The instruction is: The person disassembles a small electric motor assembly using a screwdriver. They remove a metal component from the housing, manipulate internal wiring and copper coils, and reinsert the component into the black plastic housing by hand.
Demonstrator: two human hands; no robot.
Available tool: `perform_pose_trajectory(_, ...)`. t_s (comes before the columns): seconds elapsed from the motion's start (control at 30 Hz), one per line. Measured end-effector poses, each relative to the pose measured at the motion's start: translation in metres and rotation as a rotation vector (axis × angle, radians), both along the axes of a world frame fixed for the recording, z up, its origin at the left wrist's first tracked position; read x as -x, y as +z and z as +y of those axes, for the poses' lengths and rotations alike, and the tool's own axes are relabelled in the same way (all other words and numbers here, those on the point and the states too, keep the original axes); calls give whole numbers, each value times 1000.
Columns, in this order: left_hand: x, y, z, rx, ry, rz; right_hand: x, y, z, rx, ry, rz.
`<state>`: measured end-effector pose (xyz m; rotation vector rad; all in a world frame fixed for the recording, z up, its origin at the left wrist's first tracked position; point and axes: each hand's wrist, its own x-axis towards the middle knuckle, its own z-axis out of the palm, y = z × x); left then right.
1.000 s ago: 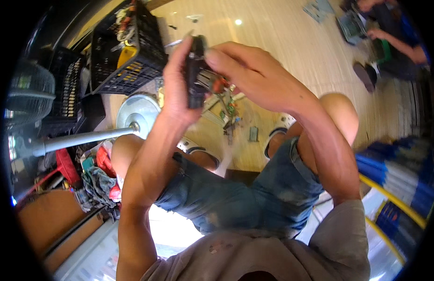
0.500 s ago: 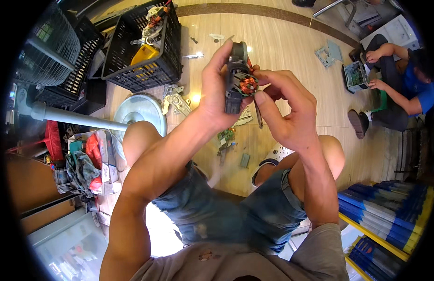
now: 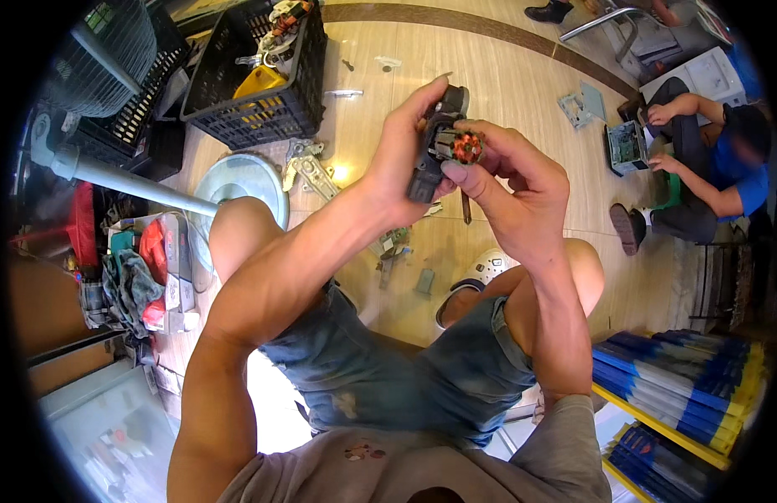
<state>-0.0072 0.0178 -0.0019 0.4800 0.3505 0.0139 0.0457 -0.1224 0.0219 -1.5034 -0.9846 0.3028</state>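
Note:
My left hand (image 3: pixel 392 161) is wrapped round a dark motor housing (image 3: pixel 424 180), held upright over the floor between my knees. From its right side sticks a motor armature (image 3: pixel 467 148) with orange copper windings and a slotted metal core. My right hand (image 3: pixel 523 189) pinches this armature between thumb and fingers. A thin dark shaft with a pointed tip, like a screwdriver (image 3: pixel 466 210), hangs below my right fingers; its upper end is hidden by the hand.
Metal brackets (image 3: pixel 311 172) and a green circuit board (image 3: pixel 394 243) lie on the floor. A black crate (image 3: pixel 254 117) with parts stands at the far left, near a round fan base (image 3: pixel 267 180). On the right, a co-worker (image 3: pixel 732 159) handles a metal box (image 3: pixel 626 149).
The armature now sticks out farther to the right from the housing, drawn by my right hand. The housing has tilted and shifted slightly right. The whole view has also moved a little.

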Motion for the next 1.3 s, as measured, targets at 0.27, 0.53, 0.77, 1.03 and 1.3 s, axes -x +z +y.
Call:
perform_pose_trajectory(0.27,-2,-9,3,-28,-49,-24,0,-1,3,7,3,-26)
perform_pose_trajectory(0.53,-1,2,-3,-155,7,28,5,-3,7,4,19,17)
perform_pose_trajectory(0.77,2,-2,5,-94,-78,-69,9,0,13,-25,-37,53)
perform_pose_trajectory(1.03,3,3,8,-58,110,51,8,12,12,87,-91,-372)
perform_pose_trajectory(1.3,-1,7,-1,-176,157,51,8,3,-1,-1,-121,-322)
